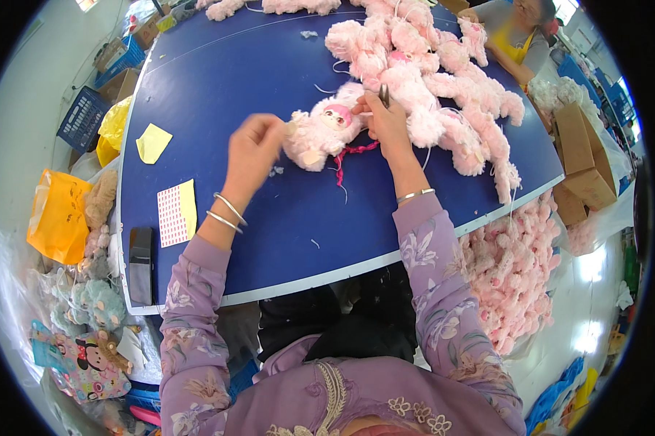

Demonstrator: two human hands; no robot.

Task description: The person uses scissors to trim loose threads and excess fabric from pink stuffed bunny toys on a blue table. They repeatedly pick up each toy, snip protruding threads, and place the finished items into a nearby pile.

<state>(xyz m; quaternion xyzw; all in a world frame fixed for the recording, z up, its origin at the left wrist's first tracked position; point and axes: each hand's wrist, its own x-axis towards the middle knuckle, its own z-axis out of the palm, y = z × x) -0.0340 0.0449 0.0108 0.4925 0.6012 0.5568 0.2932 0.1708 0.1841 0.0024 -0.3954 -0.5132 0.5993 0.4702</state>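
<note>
Plush doll (326,129): one with its face showing, lying face up on the blue table (269,240), between the two hands. All positions below are taken from this doll.

Count: one crimson cord (356,149), just beside its near right side. One dark metal tool (384,94), to its right. One plain yellow slip (154,144) and one sheet with rows of red marks (173,218), both well to its left, the sheet nearer the wearer. One dark phone-like object (140,266), farther left and nearer still. Pink plush pieces (407,65), piled beyond and to its right, overlap too much for a count.

Left hand (258,138): just left of the doll, blurred, wrist raised, fingers curled inward; whether they pinch anything or touch the fur cannot be told. Two bangles (233,210) on this wrist.

Right hand (390,123): at the doll's right, closed around the tool, whose tip points away from the wearer; thumb and forefinger reach to the edge of the doll's head. One bracelet (416,195) here.

The hands are apart. Both forearms extend forward, converging toward the doll. One other person (516,43) is beyond the pile, far right of the doll.
</note>
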